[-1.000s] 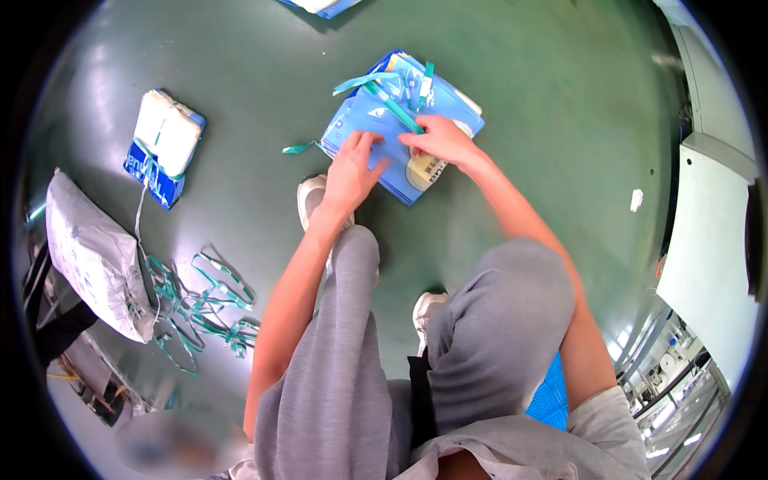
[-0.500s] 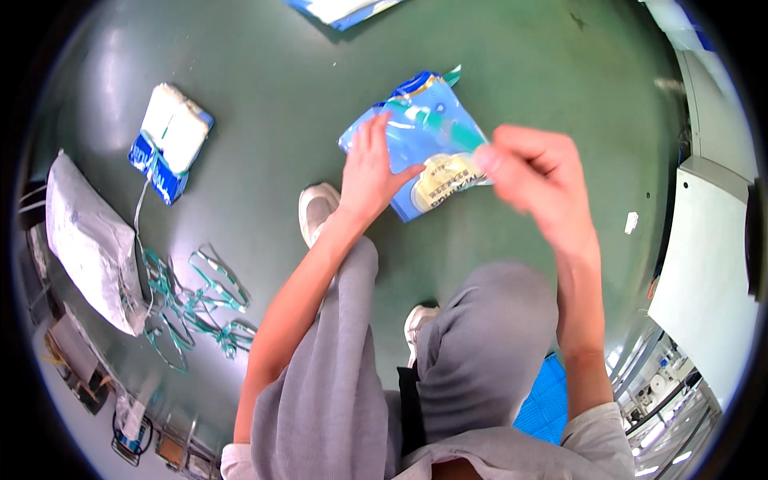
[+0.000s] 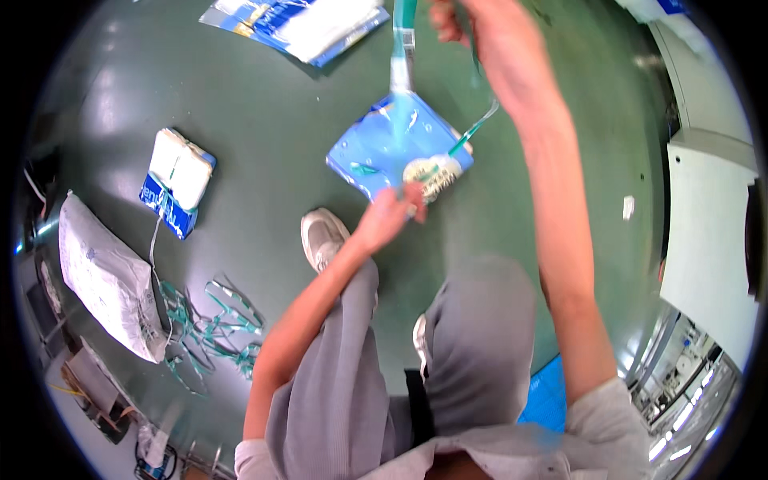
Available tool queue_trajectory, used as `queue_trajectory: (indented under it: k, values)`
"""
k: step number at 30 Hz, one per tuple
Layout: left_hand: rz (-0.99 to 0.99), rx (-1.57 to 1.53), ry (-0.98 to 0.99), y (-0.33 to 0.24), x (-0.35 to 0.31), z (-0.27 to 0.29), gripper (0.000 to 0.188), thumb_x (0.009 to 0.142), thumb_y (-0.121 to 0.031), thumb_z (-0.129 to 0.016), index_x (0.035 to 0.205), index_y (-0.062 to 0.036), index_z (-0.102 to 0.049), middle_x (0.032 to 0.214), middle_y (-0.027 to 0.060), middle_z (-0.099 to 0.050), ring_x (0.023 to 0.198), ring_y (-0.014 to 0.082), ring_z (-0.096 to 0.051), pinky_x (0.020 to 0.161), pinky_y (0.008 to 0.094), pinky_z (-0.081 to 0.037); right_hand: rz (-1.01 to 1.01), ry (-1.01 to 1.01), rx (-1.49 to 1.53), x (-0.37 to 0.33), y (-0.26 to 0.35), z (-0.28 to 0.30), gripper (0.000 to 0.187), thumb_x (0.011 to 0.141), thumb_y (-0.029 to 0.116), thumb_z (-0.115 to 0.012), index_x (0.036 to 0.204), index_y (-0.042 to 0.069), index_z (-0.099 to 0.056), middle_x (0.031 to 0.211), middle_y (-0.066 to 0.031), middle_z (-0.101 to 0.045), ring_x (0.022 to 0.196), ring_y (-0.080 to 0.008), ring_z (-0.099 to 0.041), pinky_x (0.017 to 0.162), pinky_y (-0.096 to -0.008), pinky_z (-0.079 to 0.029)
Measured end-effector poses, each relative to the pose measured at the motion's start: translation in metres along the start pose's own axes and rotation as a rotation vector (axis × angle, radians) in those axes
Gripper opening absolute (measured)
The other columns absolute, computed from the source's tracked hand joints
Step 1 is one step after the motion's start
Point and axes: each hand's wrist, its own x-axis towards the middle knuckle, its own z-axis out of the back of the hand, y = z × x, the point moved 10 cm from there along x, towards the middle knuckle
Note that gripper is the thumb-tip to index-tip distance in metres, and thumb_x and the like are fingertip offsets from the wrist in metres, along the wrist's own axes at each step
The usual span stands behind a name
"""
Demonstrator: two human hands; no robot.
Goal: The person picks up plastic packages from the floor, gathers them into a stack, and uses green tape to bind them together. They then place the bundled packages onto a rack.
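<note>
Seen from above, standing on a green floor, grey trousers and one pale shoe filling the near middle.

Right hand raised high at the far edge, closed around a teal strap and pulling it up taut; blurred, so finger detail not clear, but plainly gripping. Strap held up, probably to draw it clear of the bundle rather than let it tangle.

Left hand reaching down and forward, fingers curled onto the near edge of a blue packet bundle. Appears to pin or steady the bundle so it stays down while the strap lifts away. Grip looks closed on the edge, though the blur hides exactly how.

Bundle lying on the floor just beyond the shoe, a little right of centre, tilted like a diamond, with a round pale label at its near right corner and a thin teal strand running up from it toward the raised hand.

Far left of the bundle, well apart: a smaller white-and-blue pack, flat on the floor. Further left, a white sack lying slumped. Near the sack, a loose heap of cut teal straps, apparently cast aside there out of the way. At the far edge, another opened blue-and-white pack. At right, white cabinets.
</note>
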Motion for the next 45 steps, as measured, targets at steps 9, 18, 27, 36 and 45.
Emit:
queue_trajectory:
  k: [9, 18, 27, 36, 45]
  values:
    - [-0.010, -0.059, -1.243, -0.059, -0.274, 0.346, 0.032, 0.102, -0.026, -0.045, 0.075, -0.0109, -0.050, 0.060, -0.0064, -0.035, 0.051, 0.0031, -0.030, 0.047, 0.0212, -0.021, -0.601, -0.327, -0.600, -0.190, -0.196, 0.122, 0.060, 0.087, 0.030, -0.066, 0.132, -0.004, -0.044, 0.122, -0.0214, -0.057, 0.109, -0.0267, -0.060, 0.092, -0.0373, -0.048]
    - [0.840, 1.400, -0.579, 0.045, -0.363, 0.304, 0.092, 0.072, -0.034, -0.080, 0.142, 0.0040, -0.033, 0.146, 0.0248, -0.036, 0.136, 0.0399, -0.033, 0.113, 0.0456, -0.026, -0.898, -0.405, 0.293, -0.265, -0.267, 0.034, 0.050, 0.086, 0.026, -0.069, 0.123, -0.003, -0.050, 0.111, -0.0092, -0.060, 0.106, -0.0164, -0.057, 0.091, -0.0305, -0.047]
    - [-0.262, 1.163, -0.123, -0.034, -0.010, 0.014, 0.072, 0.075, -0.024, -0.077, 0.134, -0.0017, -0.043, 0.140, 0.0208, -0.041, 0.131, 0.0370, -0.039, 0.107, 0.0454, -0.035, -0.887, -0.607, 0.139, -0.250, -0.270, 0.041, 0.033, 0.083, 0.024, -0.073, 0.102, 0.002, -0.059, 0.091, -0.0034, -0.064, 0.083, -0.0112, -0.058, 0.080, -0.0283, -0.047]
    - [-0.271, 1.360, -0.223, -0.033, 0.019, -0.019, 0.079, 0.073, -0.024, -0.075, 0.136, 0.0066, -0.038, 0.140, 0.0247, -0.039, 0.129, 0.0373, -0.039, 0.106, 0.0465, -0.033, -0.735, -0.498, 0.261, -0.221, -0.218, 0.028, 0.029, 0.085, 0.020, -0.071, 0.098, 0.002, -0.052, 0.097, -0.0111, -0.065, 0.091, -0.0174, -0.063, 0.083, -0.0304, -0.050]
    - [-0.200, 1.404, -0.373, -0.108, 0.018, 0.030, 0.051, 0.076, -0.009, -0.066, 0.124, -0.0059, -0.052, 0.115, 0.0115, -0.058, 0.104, 0.0326, -0.057, 0.074, 0.0453, -0.051, -0.516, -0.264, 0.567, -0.162, -0.154, -0.007, 0.045, 0.091, 0.020, -0.063, 0.126, -0.002, -0.044, 0.115, -0.0200, -0.061, 0.107, -0.0267, -0.063, 0.097, -0.0358, -0.049]
